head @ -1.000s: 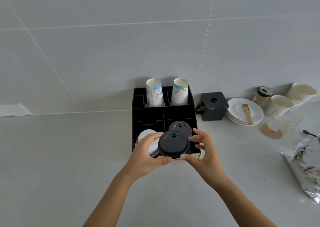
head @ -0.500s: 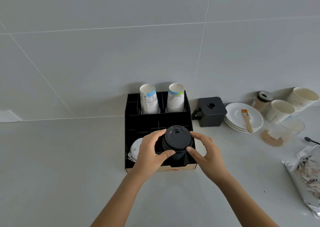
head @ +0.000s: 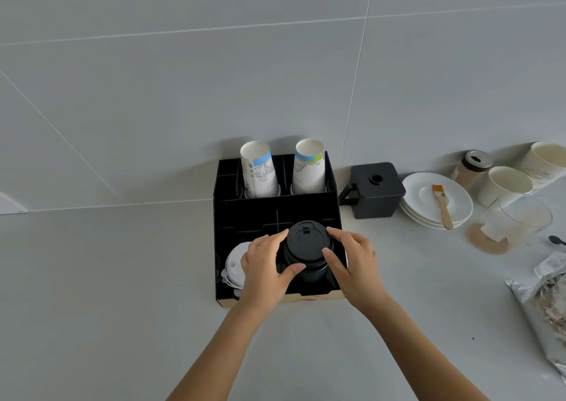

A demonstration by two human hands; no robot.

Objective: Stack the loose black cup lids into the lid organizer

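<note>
Since a second ago the stack of black lids [head: 307, 249] has sunk into the lid organizer's [head: 245, 217] front right compartment, no longer raised before it. The left hand [head: 266, 266] and right hand [head: 352, 263] both clasp it. Two paper cups [head: 259, 170] stand behind; one white lid stack [head: 234, 266] sits left.

Lid stack [head: 307, 247] sitting in organizer [head: 245, 217] front-right bay; cups [head: 258, 171] standing at 12 o'clock; plates [head: 428, 207] lying at 2 o'clock.

Soft, even daylight, fairly bright, no glare. Faint shadows fall behind the paper cups [head: 259, 171] onto the wall. Focus is sharp throughout; wide-angle distortion bends tile lines toward the edges.
</note>
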